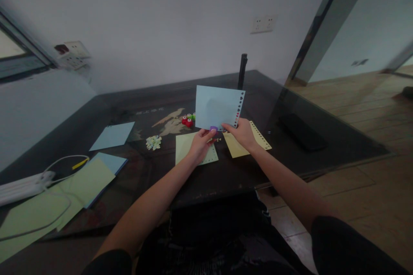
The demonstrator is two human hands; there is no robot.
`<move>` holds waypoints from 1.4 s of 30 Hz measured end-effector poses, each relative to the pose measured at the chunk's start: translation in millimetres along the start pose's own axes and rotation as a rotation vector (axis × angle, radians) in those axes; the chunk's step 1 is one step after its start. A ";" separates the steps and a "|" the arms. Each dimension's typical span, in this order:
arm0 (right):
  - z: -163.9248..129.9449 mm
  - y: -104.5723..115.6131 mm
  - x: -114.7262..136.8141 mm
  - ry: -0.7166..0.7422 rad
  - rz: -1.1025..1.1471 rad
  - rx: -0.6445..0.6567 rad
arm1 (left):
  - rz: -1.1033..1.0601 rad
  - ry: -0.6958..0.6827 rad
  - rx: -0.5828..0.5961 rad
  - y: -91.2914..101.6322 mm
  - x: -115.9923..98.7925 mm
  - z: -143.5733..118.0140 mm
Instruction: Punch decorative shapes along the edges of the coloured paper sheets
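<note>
A light blue paper sheet (217,106) with a row of punched holes down its right edge stands upright above the dark table (316,154). My right hand (241,133) grips its lower right corner. My left hand (201,142) is at its lower left edge and holds a small purple punch (213,129) against the paper. Under my hands lie a green sheet (183,146) and a yellow sheet (258,135), both with punched edges.
Red and green punches (188,120) sit behind the sheet, beside a small pile of punched-out bits (153,142). Blue paper (112,135) and green paper (87,180) lie at left with a white power strip (22,187). A black phone (301,131) rests at right.
</note>
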State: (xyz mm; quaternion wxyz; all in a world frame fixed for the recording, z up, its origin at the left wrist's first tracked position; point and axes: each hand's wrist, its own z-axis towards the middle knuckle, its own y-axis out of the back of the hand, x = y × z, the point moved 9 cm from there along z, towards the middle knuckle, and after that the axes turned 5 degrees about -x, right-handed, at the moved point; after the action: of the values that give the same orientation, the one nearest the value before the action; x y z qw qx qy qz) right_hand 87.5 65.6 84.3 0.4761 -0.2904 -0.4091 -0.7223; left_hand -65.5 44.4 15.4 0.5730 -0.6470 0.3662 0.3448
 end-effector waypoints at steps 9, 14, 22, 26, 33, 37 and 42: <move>-1.6 -0.5 3.3 0.012 -0.038 0.012 | -0.007 0.020 0.012 -2.3 0.8 -0.3; -1.5 -1.0 1.0 -0.019 -0.025 0.023 | -0.010 0.014 0.014 -2.8 0.8 0.4; -2.4 -0.9 3.2 0.001 -0.023 0.032 | -0.019 -0.002 0.020 -3.1 -0.3 0.6; -2.5 -1.3 4.0 0.009 -0.034 0.044 | -0.026 -0.005 0.029 -3.2 -0.2 1.2; -2.7 -1.7 2.3 0.005 -0.007 0.050 | -0.036 0.004 0.024 -1.9 0.9 2.7; -3.2 -4.9 -1.0 -0.030 0.060 0.078 | -0.054 0.001 0.028 -1.9 1.3 3.3; -3.3 -5.5 -1.5 -0.030 0.081 0.085 | -0.053 0.008 0.026 -2.1 1.6 2.9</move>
State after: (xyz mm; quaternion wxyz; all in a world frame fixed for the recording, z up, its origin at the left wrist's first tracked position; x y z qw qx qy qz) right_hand 82.8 64.6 79.8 0.5106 -0.2969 -0.4343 -0.6801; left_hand -63.0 47.3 14.8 0.5891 -0.6502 0.3557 0.3221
